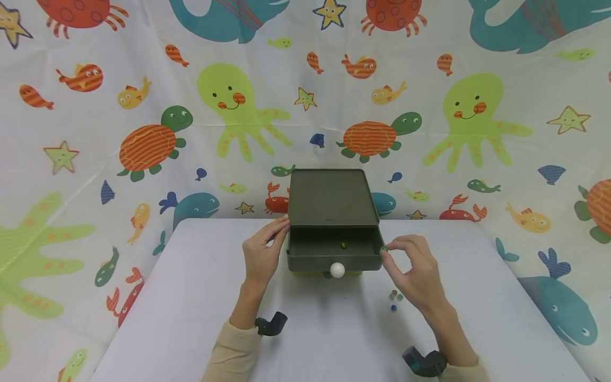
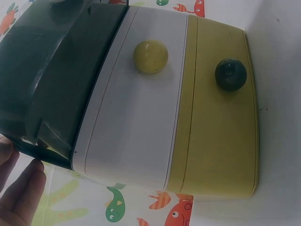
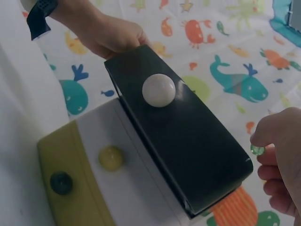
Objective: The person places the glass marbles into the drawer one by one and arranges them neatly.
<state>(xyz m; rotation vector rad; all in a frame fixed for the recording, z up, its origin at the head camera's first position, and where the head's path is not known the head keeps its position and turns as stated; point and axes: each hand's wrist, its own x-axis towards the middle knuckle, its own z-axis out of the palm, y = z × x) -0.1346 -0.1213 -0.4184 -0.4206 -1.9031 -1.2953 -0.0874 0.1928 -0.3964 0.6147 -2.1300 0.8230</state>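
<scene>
Far left, a beige sleeve (image 1: 233, 350) enters from the lower edge; forearm slants up and inward, a black wrist device (image 1: 271, 324) at the cuff. Left hand (image 1: 261, 254): wrist nearly in line with the forearm, fingers together and extended, tips against the left edge of the drawer cabinet (image 1: 329, 199); thumb spread below them, also toward that side. Left wrist view confirms fingertips at the dark green edge; hand touches rather than clenches, nothing lifted. Centre: cabinet on the white table (image 1: 191, 302), top drawer (image 1: 310, 263) pulled out, white knob (image 1: 337, 270) at its front; lower fronts are white with a yellow knob (image 2: 150, 56) and yellow with a dark green knob (image 2: 231, 74). Inside the drawer, one small greenish marble (image 1: 343, 245). At the drawer's right wall, a green bead (image 3: 257, 149) is pinched between thumb and index finger of the right hand (image 1: 415, 273); index arched, thumb fairly straight, remaining fingers curled beneath, per right wrist view. Whether the bead clears the rim: cannot tell. Below this hand, loose marbles lie close together on the table, a blue marble (image 1: 393, 307) nearest the viewer. Right forearm slants up and leftward; second wrist device (image 1: 424, 362) at its cuff.
</scene>
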